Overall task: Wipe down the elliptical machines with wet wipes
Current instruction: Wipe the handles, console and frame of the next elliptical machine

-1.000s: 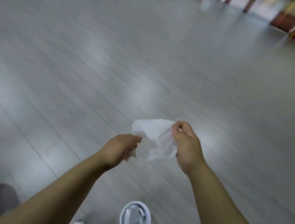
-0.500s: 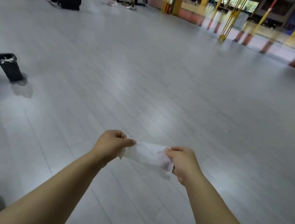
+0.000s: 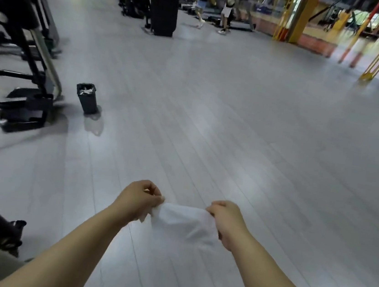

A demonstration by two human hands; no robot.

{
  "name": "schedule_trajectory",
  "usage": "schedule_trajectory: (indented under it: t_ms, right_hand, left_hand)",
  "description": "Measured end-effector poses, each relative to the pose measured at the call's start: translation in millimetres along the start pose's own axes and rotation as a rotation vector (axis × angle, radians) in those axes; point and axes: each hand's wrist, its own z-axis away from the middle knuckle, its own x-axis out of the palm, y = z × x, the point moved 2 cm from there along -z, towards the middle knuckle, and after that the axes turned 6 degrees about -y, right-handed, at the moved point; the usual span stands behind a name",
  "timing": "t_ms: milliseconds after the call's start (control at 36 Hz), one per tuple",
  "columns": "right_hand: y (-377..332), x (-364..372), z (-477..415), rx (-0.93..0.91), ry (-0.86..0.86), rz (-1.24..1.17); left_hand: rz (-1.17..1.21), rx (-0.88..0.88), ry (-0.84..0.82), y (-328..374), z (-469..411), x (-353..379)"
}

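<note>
Head view swung up and left over the last second, from near straight down at the floor to across the gym. The white tub that sat between the forearms 1 s ago is out of frame. The black bin (image 3: 86, 98) was at the far left edge 0.5 s ago and now sits further in. The elliptical machines (image 3: 26, 63) beside it are newly in view. The black pillar (image 3: 163, 4) and people (image 3: 226, 12) shifted right and look larger. The wet wipe (image 3: 183, 221) was bunched 1 s ago, with the right hand (image 3: 226, 222) higher than the left hand (image 3: 140, 199). It's now spread flat between them, hands roughly level, fingers pinching opposite edges.
</note>
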Motion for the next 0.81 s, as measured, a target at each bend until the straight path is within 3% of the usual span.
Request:
schedule_trajectory:
  t_ms: [222,417,667,806]
  right_hand:
    - [-116.2,-3.1,-91.3,-0.271,-0.235,0.017]
    - [-212.2,19.4,-154.6,-0.480,-0.371,0.239]
    - [-322.9,109.3,-219.7,-0.771,-0.252,0.629]
    - [-375.7,175.7,-251.1,-0.853,-0.271,0.903]
  left_hand:
    - [0.001,0.136,0.171,69.0,-92.5,-38.3]
    - [0.018,0.154,0.332,105.3,-140.0,-100.3]
    - [-0.229,0.190,0.545,109.4,-202.4,-218.7]
    - [-0.392,0.289,0.556,115.9,-239.0,-287.4]
